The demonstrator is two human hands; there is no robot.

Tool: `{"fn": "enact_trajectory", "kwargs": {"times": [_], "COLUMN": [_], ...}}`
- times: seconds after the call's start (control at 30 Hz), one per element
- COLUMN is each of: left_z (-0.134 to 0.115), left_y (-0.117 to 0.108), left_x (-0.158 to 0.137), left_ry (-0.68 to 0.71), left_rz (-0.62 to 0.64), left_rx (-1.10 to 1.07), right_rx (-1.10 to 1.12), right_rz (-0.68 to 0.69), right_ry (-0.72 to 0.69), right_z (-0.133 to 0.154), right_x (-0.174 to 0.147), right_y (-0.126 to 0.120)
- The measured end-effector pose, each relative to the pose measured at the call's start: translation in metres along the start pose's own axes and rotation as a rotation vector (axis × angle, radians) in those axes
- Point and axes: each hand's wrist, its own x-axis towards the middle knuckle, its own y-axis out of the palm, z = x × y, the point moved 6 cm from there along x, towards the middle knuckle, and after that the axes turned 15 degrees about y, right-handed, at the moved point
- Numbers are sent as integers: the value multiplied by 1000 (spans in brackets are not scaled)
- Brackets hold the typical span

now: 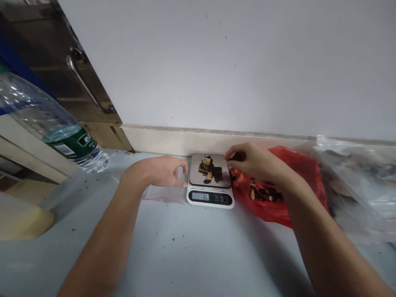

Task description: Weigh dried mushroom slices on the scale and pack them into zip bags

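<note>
A white digital kitchen scale (210,198) stands on the table, its lit display (201,196) showing what looks like 8.6. Several dark brown and tan dried pieces (208,169) lie on its metal plate. At the plate's left edge is my left hand (162,171), thumb and fingers curved apart with nothing between them. Beneath it, a clear zip bag (163,194) with a red seal line lies flat. My right hand (252,161) pinches a dark dried piece (237,156) at the plate's right edge, above a red plastic bag (301,169) holding more such pieces (264,192).
Clear plastic bags (355,185) with brownish contents lie on the far right. A water bottle (71,140) stands at the left, with a pale yellowish object (27,220) nearer me. A white wall (235,70) rises behind the table (185,255), where small dark crumbs are scattered.
</note>
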Motion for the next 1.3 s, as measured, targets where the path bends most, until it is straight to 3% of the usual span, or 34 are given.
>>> {"fn": "enact_trajectory", "kwargs": {"times": [0.2, 0.37, 0.5, 0.63, 0.8, 0.93, 1.1, 1.3], "left_z": [-2, -1, -5, -7, -6, -7, -6, -3], "left_y": [0, 0, -1, 0, 0, -1, -4, -4], "left_x": [-1, -2, -5, -6, -6, -7, -9, -6], "left_ry": [26, 4, -11, -18, -23, -13, -26, -11], "left_rz": [-16, -13, -18, -7, -6, -11, -6, -5], "left_rx": [-17, -17, -2, -4, -17, -24, -7, -3], "right_rx": [108, -46, -271, -290, -221, -212, -171, -24], "right_rz": [85, -33, 61, 113, 170, 66, -53, 32], "right_ry": [-93, 114, 204, 272, 237, 186, 231, 167], "right_z": [9, -5, -8, -6, -7, -6, -10, -7], "right_x": [-3, -3, -5, -9, -8, -7, -9, -13], "right_y": [8, 1, 11, 17, 23, 16, -6, -13]}}
